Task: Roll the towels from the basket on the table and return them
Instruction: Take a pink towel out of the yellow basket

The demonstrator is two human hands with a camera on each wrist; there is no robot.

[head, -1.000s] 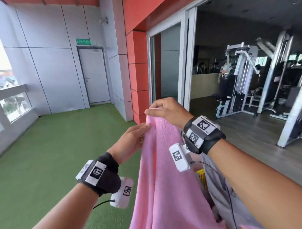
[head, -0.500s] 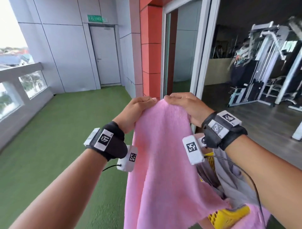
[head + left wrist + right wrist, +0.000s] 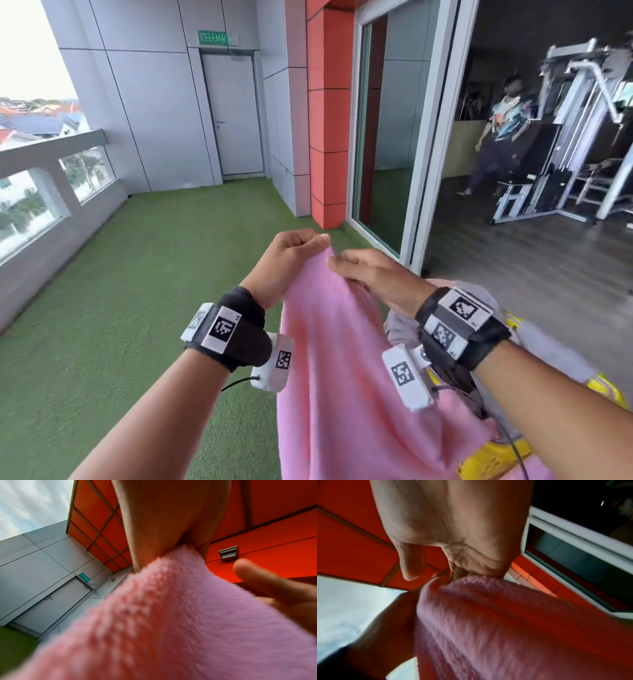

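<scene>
Two hands, head view: left hand (image 3: 287, 260) and right hand (image 3: 373, 277) are pinching the pink towel's (image 3: 342, 377) top edge, which is hanging over the yellow basket (image 3: 493, 459).
Left wrist view: fingers (image 3: 163, 527) are gripping towel.
Right wrist view: fingers (image 3: 458, 572) are pinching towel.

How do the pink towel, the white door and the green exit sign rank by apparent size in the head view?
1. pink towel, though nearest the camera
2. white door
3. green exit sign
</scene>
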